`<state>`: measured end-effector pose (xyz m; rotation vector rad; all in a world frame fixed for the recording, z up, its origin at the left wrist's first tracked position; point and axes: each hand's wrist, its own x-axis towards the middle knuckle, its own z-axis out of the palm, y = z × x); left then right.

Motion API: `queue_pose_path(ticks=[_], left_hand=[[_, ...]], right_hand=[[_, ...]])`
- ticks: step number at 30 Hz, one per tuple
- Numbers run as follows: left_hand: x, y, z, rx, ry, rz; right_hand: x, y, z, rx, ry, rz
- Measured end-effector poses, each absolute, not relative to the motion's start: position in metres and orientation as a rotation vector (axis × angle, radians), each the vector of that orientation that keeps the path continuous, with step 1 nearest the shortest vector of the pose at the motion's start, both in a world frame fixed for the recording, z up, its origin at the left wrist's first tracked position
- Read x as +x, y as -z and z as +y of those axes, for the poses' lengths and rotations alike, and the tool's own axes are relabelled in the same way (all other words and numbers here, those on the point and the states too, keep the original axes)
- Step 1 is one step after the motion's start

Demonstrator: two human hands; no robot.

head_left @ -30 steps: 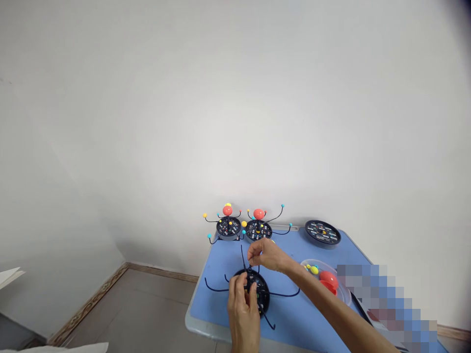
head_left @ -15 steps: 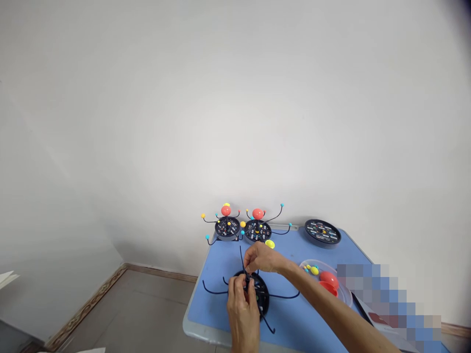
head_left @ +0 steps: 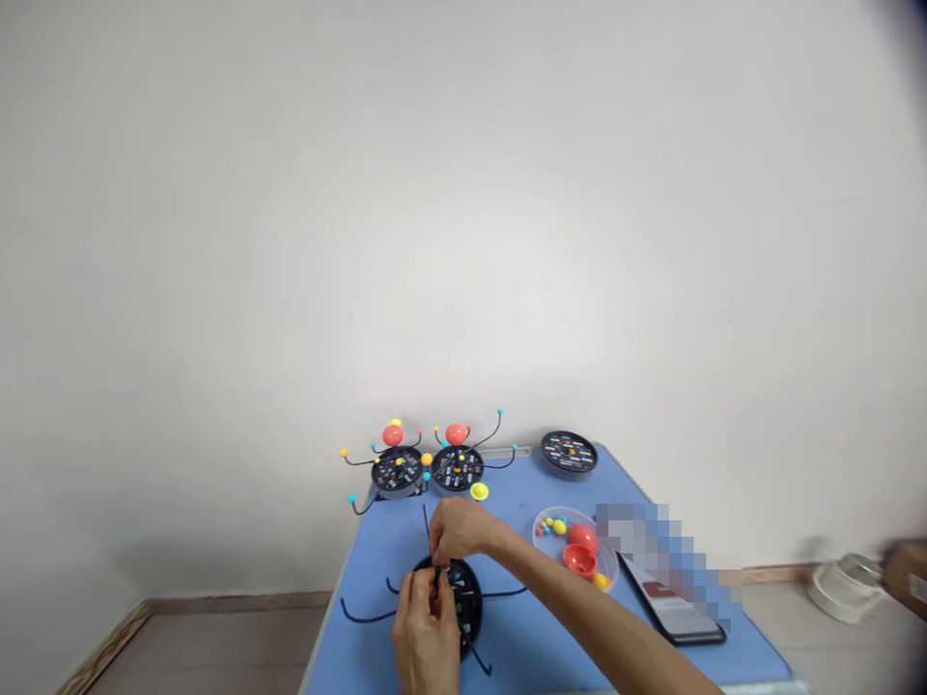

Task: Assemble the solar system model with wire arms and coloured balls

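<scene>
A black round model base (head_left: pixel 463 597) with thin black curved arms lies near the front of the blue table (head_left: pixel 550 618). My left hand (head_left: pixel 424 632) rests at the base's left side, fingers pinched on the small centre post. My right hand (head_left: pixel 458 531) reaches in from the right above the base, fingers pinched on a thin black arm at the post. Both hands meet over the base's middle.
Two finished models (head_left: pixel 397 465) (head_left: pixel 458 461) with red balls and small coloured balls stand at the table's far edge. A bare black base (head_left: pixel 569 453) sits far right. A loose yellow ball (head_left: pixel 479 491), a clear dish (head_left: pixel 545 546) of balls and a phone (head_left: pixel 677 612) lie to the right.
The view has swung to the right, so everything sits further left in frame. My right hand has come down closer to the base's centre; my left hand stays on the post.
</scene>
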<state>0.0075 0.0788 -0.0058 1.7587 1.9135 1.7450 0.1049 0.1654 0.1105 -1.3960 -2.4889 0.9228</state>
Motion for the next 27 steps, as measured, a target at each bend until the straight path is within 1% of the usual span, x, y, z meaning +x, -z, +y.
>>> queue_pose_path(ticks=[6,13,17,21,24,27], left_hand=[[0.012,0.006,0.081,1.663,-1.635,2.029],[0.008,0.001,0.084,1.679,-1.525,2.131],[0.003,0.003,0.087,1.704,-1.509,2.109],[0.005,0.009,0.087,1.745,-1.538,2.14],[0.005,0.011,0.082,1.742,-1.591,2.196],[0.001,0.009,0.064,1.718,-1.703,2.235]], right_hand=[[0.103,-0.124,0.158,-1.431,-0.839,-2.58],[0.105,-0.126,0.152,-1.512,-0.633,-2.552],[0.115,-0.134,0.139,-1.533,-0.523,-2.435],[0.128,-0.141,0.112,-1.491,-0.487,-2.333],[0.141,-0.135,0.086,-1.463,-0.505,-2.188],[0.166,-0.119,0.064,-1.406,-0.553,-1.915]])
